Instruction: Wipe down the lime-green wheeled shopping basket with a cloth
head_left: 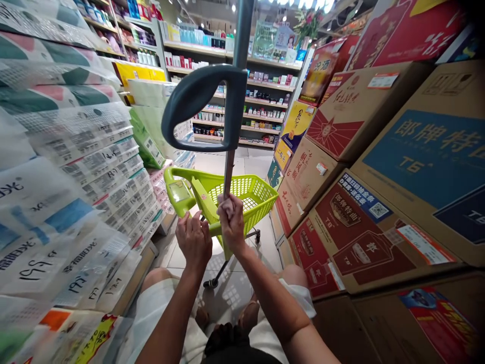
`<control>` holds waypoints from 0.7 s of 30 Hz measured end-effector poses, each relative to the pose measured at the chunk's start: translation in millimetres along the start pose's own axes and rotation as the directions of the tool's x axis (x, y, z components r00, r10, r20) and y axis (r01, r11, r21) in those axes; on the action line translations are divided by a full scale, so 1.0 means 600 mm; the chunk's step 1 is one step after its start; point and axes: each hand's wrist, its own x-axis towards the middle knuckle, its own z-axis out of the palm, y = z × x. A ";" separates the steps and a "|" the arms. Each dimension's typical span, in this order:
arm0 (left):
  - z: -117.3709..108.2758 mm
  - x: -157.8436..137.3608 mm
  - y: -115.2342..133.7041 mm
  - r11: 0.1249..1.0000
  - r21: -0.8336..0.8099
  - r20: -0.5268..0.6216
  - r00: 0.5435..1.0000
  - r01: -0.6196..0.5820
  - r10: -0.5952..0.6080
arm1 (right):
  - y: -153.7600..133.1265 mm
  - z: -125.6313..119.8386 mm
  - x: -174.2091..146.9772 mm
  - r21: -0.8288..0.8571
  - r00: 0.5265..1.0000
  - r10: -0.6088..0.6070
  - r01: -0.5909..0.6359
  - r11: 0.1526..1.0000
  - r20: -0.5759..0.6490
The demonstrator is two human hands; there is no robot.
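Note:
A small lime-green shopping cart with a perforated basket stands on the floor in front of me. From it rises a metal pole, topped by a dark grey loop handle. My left hand has its fingers curled over the cart's green near rim. A crumpled, pale pinkish cloth is pressed against the lower pole by my right hand, which is closed around it. The basket's visible inside holds nothing that I can make out.
Tall stacks of wrapped paper packs line the left side. Cardboard cartons with price tags are piled close on the right. Shelves of small goods stand across the far end, beyond a tiled floor.

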 end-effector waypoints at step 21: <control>0.030 -0.013 0.019 0.945 -0.326 0.077 0.997 0.033 -0.008 | 0.078 0.001 -0.129 -0.307 0.948 -0.144 0.052 0.950 -0.285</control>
